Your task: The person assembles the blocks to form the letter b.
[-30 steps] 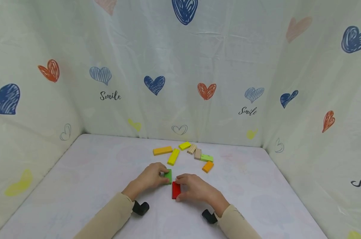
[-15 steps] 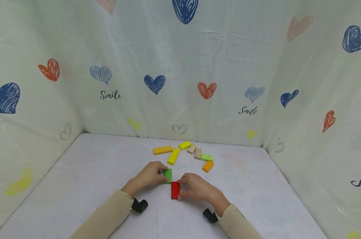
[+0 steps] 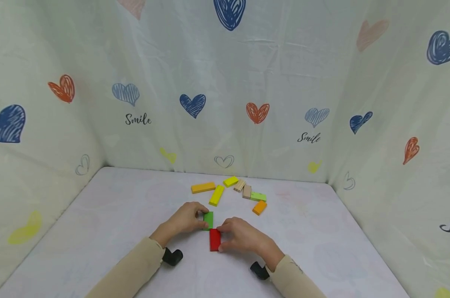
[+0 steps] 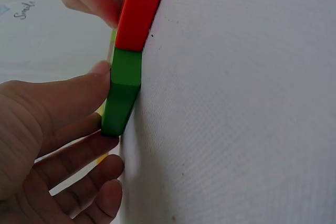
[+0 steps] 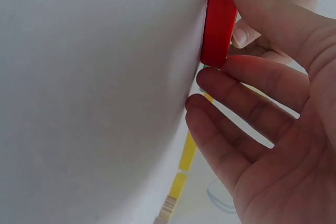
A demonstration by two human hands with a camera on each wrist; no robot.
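A green rectangular block (image 3: 208, 220) lies flat on the white tabletop, its long side running away from the person. My left hand (image 3: 186, 217) pinches it at the left, with the thumb at its near part and the index finger at its far end. Just nearer lies a red block (image 3: 215, 240) of similar shape. My right hand (image 3: 244, 236) grips that one from the right, thumb near its close corner and index finger at the far end. In the left wrist view the red block (image 4: 140, 11) meets the end of the green block (image 4: 124, 87).
Farther back lie a long orange block (image 3: 203, 188), two yellow blocks (image 3: 216, 195), a striped wooden piece (image 3: 239, 185), a tan block (image 3: 246, 192), a light green block (image 3: 258, 196) and a smaller orange block (image 3: 259, 207). A heart-print curtain (image 3: 225, 136) encloses the table.
The red block has slid left with my right hand, from the right of the green block's near end to almost in line with it. My left hand stays at the green block.
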